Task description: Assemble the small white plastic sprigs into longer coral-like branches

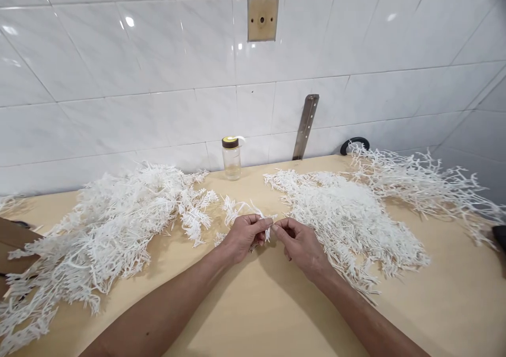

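Observation:
My left hand (pixel 245 237) pinches a white branched plastic sprig (pixel 268 234) between thumb and fingers, above the middle of the table. Close against it, my right hand (pixel 301 242) has its thumb and forefinger pressed together at the sprig's edge; what lies between those fingertips is too small to make out. Thin white strands stick out past my left fingers. On the left side spreads a big heap of white branched sprigs (pixel 122 214). Right of my hands lies a dense pile of short white pieces (pixel 348 220).
Longer bare white branches (pixel 419 180) lie at the far right. A clear bottle with a dark and yellow lid (pixel 231 159) stands near the wall. A metal bar (pixel 305 127) leans on the tiles beside a black ring-shaped thing (pixel 354 143). A brown box (pixel 16 246) is at left.

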Motion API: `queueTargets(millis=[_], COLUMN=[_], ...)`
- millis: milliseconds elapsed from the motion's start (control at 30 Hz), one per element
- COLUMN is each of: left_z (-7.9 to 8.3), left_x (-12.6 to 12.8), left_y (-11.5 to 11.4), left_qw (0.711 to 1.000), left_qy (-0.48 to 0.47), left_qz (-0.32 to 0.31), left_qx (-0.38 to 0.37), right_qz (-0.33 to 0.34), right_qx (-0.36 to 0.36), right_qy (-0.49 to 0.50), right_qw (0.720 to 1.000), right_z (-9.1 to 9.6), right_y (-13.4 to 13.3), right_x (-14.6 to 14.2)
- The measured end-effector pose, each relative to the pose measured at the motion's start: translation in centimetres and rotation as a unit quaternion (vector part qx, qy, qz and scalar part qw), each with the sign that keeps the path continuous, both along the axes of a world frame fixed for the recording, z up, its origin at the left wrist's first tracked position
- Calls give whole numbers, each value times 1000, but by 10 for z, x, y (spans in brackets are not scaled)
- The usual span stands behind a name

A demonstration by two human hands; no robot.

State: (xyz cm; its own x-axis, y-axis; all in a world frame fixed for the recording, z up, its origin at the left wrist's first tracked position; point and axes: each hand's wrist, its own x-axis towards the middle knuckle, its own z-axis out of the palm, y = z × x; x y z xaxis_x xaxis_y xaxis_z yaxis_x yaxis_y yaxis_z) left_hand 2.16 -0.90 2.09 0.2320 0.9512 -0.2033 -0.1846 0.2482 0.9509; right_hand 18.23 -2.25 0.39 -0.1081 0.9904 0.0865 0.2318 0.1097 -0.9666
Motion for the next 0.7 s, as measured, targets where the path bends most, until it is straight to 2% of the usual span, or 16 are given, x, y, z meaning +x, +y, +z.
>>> queueTargets(millis=[167, 300, 533, 600, 700], left_z=[1, 0, 2, 2, 1], left_x=[0, 1, 1, 2, 3], left_y=[1, 1, 0, 0, 0], left_qw=[1000, 1000, 1000, 1000, 1000], left_qy=[-14, -7, -2, -2, 0], left_qz=[-21, -14, -4, -2, 14], left_qx=[11, 6, 0, -2, -3], right_qz=[-9, -3, -10, -15, -34], right_qx=[-15, -9, -16, 0, 64], right_qy=[16, 39, 6, -15, -78], right_qw=[1000, 999, 1000, 1000, 994], right_z=[0, 0, -3, -4, -4], right_y=[-1, -1, 2, 2, 1], right_x=[1, 0, -3, -3, -5])
